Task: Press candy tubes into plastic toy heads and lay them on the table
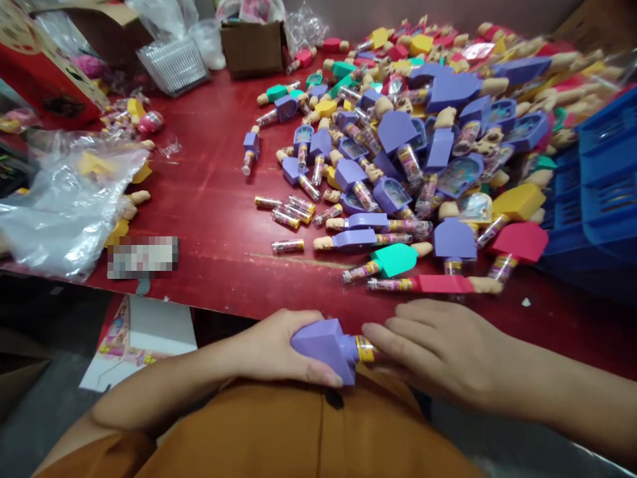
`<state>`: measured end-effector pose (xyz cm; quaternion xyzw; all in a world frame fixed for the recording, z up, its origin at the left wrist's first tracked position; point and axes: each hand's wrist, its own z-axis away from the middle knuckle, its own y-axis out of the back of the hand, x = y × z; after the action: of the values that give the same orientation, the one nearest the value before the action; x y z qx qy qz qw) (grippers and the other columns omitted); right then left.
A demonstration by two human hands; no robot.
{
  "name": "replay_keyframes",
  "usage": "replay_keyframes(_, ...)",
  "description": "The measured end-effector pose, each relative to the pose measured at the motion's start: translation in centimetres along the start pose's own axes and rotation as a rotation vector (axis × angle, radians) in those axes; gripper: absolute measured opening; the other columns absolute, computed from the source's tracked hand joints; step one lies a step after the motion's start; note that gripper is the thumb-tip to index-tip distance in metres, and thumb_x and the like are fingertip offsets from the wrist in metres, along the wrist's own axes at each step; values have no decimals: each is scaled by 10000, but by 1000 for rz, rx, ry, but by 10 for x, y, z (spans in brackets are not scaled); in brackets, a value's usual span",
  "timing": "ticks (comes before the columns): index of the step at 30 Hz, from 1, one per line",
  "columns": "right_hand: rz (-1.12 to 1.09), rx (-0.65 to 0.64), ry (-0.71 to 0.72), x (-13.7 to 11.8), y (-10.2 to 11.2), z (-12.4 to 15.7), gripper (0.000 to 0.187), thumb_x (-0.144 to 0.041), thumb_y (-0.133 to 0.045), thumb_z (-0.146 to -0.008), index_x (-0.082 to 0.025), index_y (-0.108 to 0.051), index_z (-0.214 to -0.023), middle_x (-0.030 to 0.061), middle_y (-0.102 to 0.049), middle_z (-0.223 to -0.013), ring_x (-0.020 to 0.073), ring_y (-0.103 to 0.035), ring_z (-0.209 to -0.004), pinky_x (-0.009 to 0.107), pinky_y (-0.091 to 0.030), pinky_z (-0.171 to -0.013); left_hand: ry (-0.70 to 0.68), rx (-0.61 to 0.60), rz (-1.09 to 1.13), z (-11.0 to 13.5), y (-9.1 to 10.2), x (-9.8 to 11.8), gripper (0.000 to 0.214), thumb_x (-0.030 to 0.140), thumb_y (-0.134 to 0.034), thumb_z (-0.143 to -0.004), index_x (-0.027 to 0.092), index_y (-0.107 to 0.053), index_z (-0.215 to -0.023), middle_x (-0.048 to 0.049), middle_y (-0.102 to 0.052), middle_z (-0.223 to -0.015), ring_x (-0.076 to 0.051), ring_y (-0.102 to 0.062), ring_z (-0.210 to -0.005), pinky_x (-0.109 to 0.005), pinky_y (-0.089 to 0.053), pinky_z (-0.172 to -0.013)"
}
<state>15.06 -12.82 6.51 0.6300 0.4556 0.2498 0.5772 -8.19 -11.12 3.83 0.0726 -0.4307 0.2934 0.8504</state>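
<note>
My left hand (273, 348) grips a lavender plastic house-shaped toy (323, 348) at the table's front edge, with its short candy-filled tube (365, 348) pointing right. The fingertips of my right hand (432, 348) reach the end of that tube and hide its tip. Both hands are close to my orange shirt. Farther forward, a large heap of similar toys (378, 159) lies on the red table (219, 226), in lavender, yellow, teal and red, with tan finger-shaped ends. Several loose candy tubes (286, 212) lie at the heap's near edge.
A crumpled clear plastic bag (64, 206) lies at the table's left, beside a pixelated patch (142, 257). A blue plastic crate (597, 179) stands at the right. A cardboard box (253, 46) and a clear tray (172, 65) stand at the back.
</note>
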Motion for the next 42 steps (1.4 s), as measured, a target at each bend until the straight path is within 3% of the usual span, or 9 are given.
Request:
replay_keyframes(10,-482,-120,-274,-45,-23,19,183,-245,-399,-926,-130,-540,-938,3,-506,-647,115,-419,-540,257,-288,-503,-117,70,-708,9,-27,-20,281,456,-604,-715,185,-560,-770,10,-611,-657,-133,-549,-553,-208,-297,-466)
replay_keyframes(16,-1435,-508,-951,-29,-39,6,427,-525,-457,-848,-126,-602,-795,-12,-477,-591,87,-385,-505,205,-285,-458,-152,189,-926,5,-18,-19,284,470,-576,-748,197,-552,-820,2,-641,-699,-181,-606,-612,-234,-319,-480)
replay_keyframes(18,-1218,-459,-878,-15,-37,-1,423,-515,-446,-852,-126,-610,-829,19,-536,-653,113,-451,-563,216,-329,-504,-150,263,-993,0,-7,-11,245,430,-583,-751,200,-545,-826,4,-652,-730,-196,-622,-647,-240,-328,-485)
replay_keyframes(22,-270,-79,-477,-1,-33,-7,388,-449,-410,-893,-148,-608,-748,60,-558,-620,163,-497,-587,263,-319,-534,-233,350,-1060,-5,12,3,219,404,-607,-734,215,-530,-815,27,-659,-756,-196,-631,-665,-247,-369,-493)
replay_keyframes(27,-446,-304,-644,7,-38,-9,352,-434,-489,-848,-164,-517,-624,1,-549,-560,117,-486,-484,226,-269,-442,-442,382,-1254,-17,21,5,252,454,-544,-774,211,-533,-841,5,-637,-707,-206,-615,-605,-286,-418,-479)
replay_keyframes(30,-410,-237,-722,31,-32,-9,276,-413,-478,-845,-184,-585,-734,12,-613,-672,148,-559,-595,228,-377,-517,-575,479,-1224,-36,40,16,375,514,-560,-755,207,-541,-970,-17,-641,-807,-198,-619,-701,-297,-481,-592)
replay_keyframes(34,-78,48,-720,87,-20,-1,361,-503,-426,-865,-209,-633,-897,43,-665,-825,188,-626,-719,259,-480,-591,-611,756,-1029,-85,101,50,727,622,-559,-697,168,-423,-1249,-139,-444,-1308,-276,-451,-1167,-409,-410,-945)
replay_keyframes(37,165,156,-678,125,-18,-1,432,-513,-364,-889,-171,-628,-877,76,-658,-792,208,-622,-690,296,-502,-576,-501,969,-948,-133,159,73,462,427,-425,-865,187,-447,-1258,-119,-312,-1416,-276,-297,-1289,-468,-307,-1024)
replay_keyframes(42,493,185,-379,149,-23,-32,402,-390,-416,-878,-181,-500,-1211,129,-527,-1192,295,-496,-1061,455,-443,-809,-467,937,-987,-182,230,83,320,340,-559,-798,345,-570,-1117,-38,-445,-1338,-330,-312,-1272,-673,-130,-990)
